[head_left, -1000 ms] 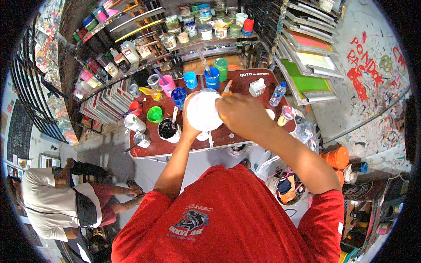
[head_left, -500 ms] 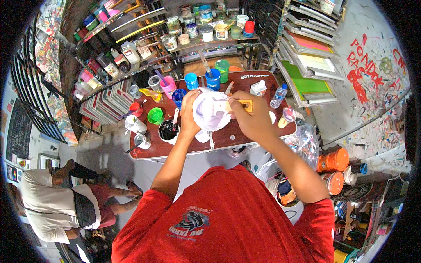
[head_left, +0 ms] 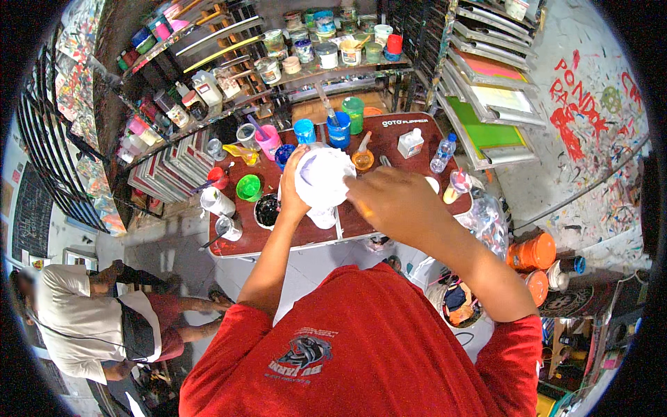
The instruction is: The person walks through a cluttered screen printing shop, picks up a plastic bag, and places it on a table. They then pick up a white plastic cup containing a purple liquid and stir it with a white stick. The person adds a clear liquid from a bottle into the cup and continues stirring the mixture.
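A white tub [head_left: 324,175] of thick white paint is tipped toward me above the table, its rim smeared with paint. My left hand [head_left: 293,189] grips the tub by its left side. My right hand [head_left: 394,207], somewhat blurred, is closed around a scraper [head_left: 367,210], of which only a bit of yellow handle shows; the blade is hidden. That hand is at the tub's right rim. Just beyond the tub stand a blue bucket [head_left: 338,131] with a brush in it and an orange cup [head_left: 362,160]. A pot of black paint [head_left: 266,211] is left of my left wrist.
The dark red table [head_left: 410,182] also carries a green cup [head_left: 248,187], a pink cup [head_left: 267,142], a white jug [head_left: 410,143] and a water bottle [head_left: 442,153]. Paint-jar shelves rise behind; framed screens [head_left: 486,128] are racked at right. Another person [head_left: 87,316] bends at left.
My right hand has turned over and dropped toward the tub's lower right rim, hiding most of the scraper. The tub has shifted slightly left, uncovering the orange cup behind.
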Available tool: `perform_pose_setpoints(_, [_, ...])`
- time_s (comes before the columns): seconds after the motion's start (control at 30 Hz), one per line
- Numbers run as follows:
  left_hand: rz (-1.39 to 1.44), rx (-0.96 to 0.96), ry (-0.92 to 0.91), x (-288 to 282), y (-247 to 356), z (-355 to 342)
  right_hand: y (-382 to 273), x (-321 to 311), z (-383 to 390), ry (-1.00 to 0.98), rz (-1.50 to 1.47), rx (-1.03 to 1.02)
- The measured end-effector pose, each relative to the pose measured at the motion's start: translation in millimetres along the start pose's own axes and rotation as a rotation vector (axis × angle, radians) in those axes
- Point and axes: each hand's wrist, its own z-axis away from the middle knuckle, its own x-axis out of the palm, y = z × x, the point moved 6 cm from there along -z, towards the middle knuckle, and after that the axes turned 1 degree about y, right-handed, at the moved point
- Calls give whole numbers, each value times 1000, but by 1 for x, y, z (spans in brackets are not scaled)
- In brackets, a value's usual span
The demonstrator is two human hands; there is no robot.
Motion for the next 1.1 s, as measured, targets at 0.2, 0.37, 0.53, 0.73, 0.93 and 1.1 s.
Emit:
perform_pose_setpoints(0.2, [-55, 51, -87, 1, 19, -9, 28, 31, -11, -9, -363, 304])
perform_pose_setpoints(0.37, [-131, 94, -50, 3, 13, -2, 63, 79, 21, 258, -1199, 846])
perform_pose_setpoints(0.53, [-113, 5, 23, -1, 6, -1, 69, 62, 32, 470, -1301, 986])
perform_pose_setpoints(0.73, [73, -64, -59, 4, 2, -8, 18, 8, 4, 227, -567, 322])
perform_pose_setpoints(0.93, [-23, -52, -121, 9, 18, -10, 28, 46, -10, -176, 19, 244])
perform_pose_setpoints(1.1, [29, 34, -132, 10, 18, -14, 15, 3, -6, -83, -19, 121])
